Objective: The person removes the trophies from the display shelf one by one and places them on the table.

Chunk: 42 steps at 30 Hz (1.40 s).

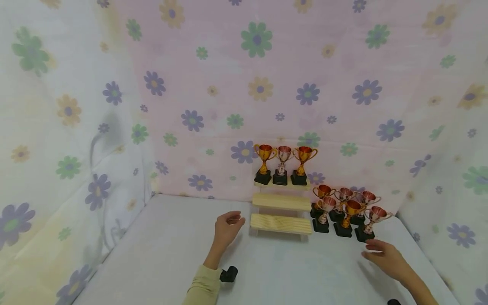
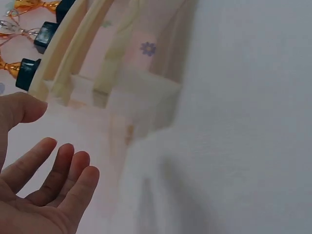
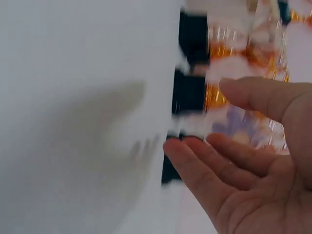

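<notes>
A three-step wooden stand [image 1: 281, 223] holds a row of trophy cups on its top step: a gold one [image 1: 264, 159], a silver-pink one [image 1: 283, 161] and another gold one [image 1: 303, 160], all on black bases. Several more trophies [image 1: 345, 218] stand grouped on the table to the right of the stand. My left hand [image 1: 227, 228] hovers left of the lowest step, fingers loosely bent around nothing. Just in front of the nearest right-hand trophy [image 1: 373, 220] is my right hand [image 1: 385, 256], thumb and fingers apart, holding nothing.
White cloth covers the table [image 1: 160, 245]. A pink flowered curtain [image 1: 213, 84] hangs behind the stand, and pale flowered cloth [image 1: 49, 161] walls in the sides. The lower two steps of the stand bear nothing. A black wrist mount [image 1: 229, 274] sits by my left sleeve.
</notes>
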Each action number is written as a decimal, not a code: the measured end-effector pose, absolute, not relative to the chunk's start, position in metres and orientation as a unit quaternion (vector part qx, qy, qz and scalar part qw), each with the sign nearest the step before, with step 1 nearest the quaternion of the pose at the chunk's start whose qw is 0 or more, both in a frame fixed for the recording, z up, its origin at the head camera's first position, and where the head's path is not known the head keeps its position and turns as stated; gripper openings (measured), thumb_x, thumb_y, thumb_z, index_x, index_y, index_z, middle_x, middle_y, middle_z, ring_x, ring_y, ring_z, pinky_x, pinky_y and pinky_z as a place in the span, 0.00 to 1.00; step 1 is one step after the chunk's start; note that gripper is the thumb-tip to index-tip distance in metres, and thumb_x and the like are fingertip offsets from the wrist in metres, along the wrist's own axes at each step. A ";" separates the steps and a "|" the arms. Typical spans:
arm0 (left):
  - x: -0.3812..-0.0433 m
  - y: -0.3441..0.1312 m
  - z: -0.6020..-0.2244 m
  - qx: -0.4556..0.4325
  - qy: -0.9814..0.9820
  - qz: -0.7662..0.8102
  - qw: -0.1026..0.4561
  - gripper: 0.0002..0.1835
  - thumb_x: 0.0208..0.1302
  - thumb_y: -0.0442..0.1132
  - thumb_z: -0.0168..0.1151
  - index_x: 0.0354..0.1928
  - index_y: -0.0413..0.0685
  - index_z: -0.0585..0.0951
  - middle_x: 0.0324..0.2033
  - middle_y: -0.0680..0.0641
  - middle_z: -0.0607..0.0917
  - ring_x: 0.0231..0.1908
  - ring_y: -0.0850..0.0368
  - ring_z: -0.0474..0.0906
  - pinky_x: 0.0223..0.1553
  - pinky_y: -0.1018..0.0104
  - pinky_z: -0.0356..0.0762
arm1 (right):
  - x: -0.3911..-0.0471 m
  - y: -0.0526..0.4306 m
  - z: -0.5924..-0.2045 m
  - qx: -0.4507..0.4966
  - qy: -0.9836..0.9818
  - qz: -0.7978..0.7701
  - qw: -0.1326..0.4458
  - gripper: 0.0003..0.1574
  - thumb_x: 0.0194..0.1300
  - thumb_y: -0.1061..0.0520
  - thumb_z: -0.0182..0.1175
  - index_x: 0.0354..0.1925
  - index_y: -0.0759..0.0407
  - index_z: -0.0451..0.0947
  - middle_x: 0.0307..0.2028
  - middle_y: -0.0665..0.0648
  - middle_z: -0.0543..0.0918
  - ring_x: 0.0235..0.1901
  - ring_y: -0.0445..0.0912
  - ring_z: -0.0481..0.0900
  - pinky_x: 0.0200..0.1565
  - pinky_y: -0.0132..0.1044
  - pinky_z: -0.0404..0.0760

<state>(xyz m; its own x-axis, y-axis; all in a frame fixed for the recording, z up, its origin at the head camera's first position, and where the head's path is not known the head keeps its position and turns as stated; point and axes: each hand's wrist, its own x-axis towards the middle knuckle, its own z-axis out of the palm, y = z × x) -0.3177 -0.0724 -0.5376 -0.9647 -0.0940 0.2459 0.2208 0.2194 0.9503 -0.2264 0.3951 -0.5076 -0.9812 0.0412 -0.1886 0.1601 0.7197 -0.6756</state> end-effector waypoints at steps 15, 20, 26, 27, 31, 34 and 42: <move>-0.380 -0.053 -0.384 -0.112 -0.706 -0.695 0.075 0.41 0.62 0.32 0.69 0.74 0.34 0.61 0.68 0.31 0.67 0.68 0.34 0.66 0.71 0.46 0.69 | -0.259 0.253 -0.525 0.102 0.735 -0.665 0.088 0.40 0.83 0.46 0.44 0.76 0.74 0.50 0.69 0.75 0.66 0.59 0.53 0.76 0.61 0.42 0.82; -0.397 -0.039 -0.371 -0.107 -0.753 -0.644 0.077 0.43 0.61 0.35 0.73 0.74 0.39 0.62 0.67 0.35 0.68 0.67 0.39 0.68 0.68 0.48 0.73 | -0.269 0.244 -0.528 0.141 0.656 -0.738 0.074 0.37 0.83 0.49 0.44 0.77 0.70 0.52 0.72 0.69 0.62 0.60 0.47 0.74 0.62 0.35 0.80; -0.412 -0.024 -0.355 -0.118 -0.743 -0.658 0.034 0.42 0.61 0.37 0.74 0.73 0.38 0.63 0.66 0.36 0.70 0.66 0.40 0.69 0.67 0.49 0.75 | -0.270 0.243 -0.532 0.146 0.593 -0.790 0.062 0.36 0.83 0.52 0.46 0.78 0.67 0.50 0.74 0.65 0.61 0.56 0.40 0.76 0.64 0.32 0.77; -0.414 -0.021 -0.353 -0.114 -0.740 -0.662 0.029 0.42 0.60 0.38 0.74 0.73 0.38 0.63 0.65 0.37 0.71 0.65 0.40 0.69 0.67 0.49 0.74 | -0.270 0.242 -0.533 0.146 0.589 -0.793 0.061 0.37 0.82 0.53 0.46 0.78 0.68 0.50 0.74 0.65 0.60 0.54 0.38 0.77 0.64 0.32 0.77; -0.421 -0.015 -0.351 -0.093 -0.725 -0.682 0.026 0.38 0.60 0.37 0.75 0.70 0.39 0.68 0.61 0.41 0.74 0.63 0.43 0.70 0.65 0.50 0.75 | -0.271 0.240 -0.539 0.147 0.577 -0.802 0.058 0.39 0.81 0.56 0.50 0.78 0.70 0.47 0.75 0.66 0.58 0.50 0.35 0.77 0.61 0.29 0.78; -0.424 -0.013 -0.355 -0.099 -0.726 -0.680 0.033 0.34 0.60 0.37 0.75 0.66 0.41 0.72 0.56 0.42 0.76 0.60 0.44 0.72 0.62 0.50 0.77 | -0.271 0.239 -0.544 0.150 0.579 -0.800 0.053 0.41 0.80 0.57 0.51 0.78 0.71 0.46 0.76 0.69 0.55 0.51 0.35 0.76 0.59 0.27 0.79; -0.425 -0.015 -0.371 -0.168 -0.737 -0.649 0.087 0.23 0.60 0.40 0.76 0.56 0.44 0.81 0.51 0.43 0.81 0.51 0.45 0.78 0.55 0.53 0.82 | -0.272 0.238 -0.553 0.173 0.576 -0.799 0.032 0.38 0.79 0.57 0.53 0.79 0.65 0.51 0.76 0.68 0.59 0.50 0.36 0.80 0.60 0.30 0.80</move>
<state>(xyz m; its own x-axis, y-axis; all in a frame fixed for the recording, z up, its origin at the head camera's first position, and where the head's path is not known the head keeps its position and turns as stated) -0.4253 -0.0150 -0.3713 -0.9285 0.1353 0.3458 0.3600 0.1004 0.9275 -0.2722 0.2383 -0.5527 -0.9380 0.1486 -0.3132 0.2501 -0.3354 -0.9083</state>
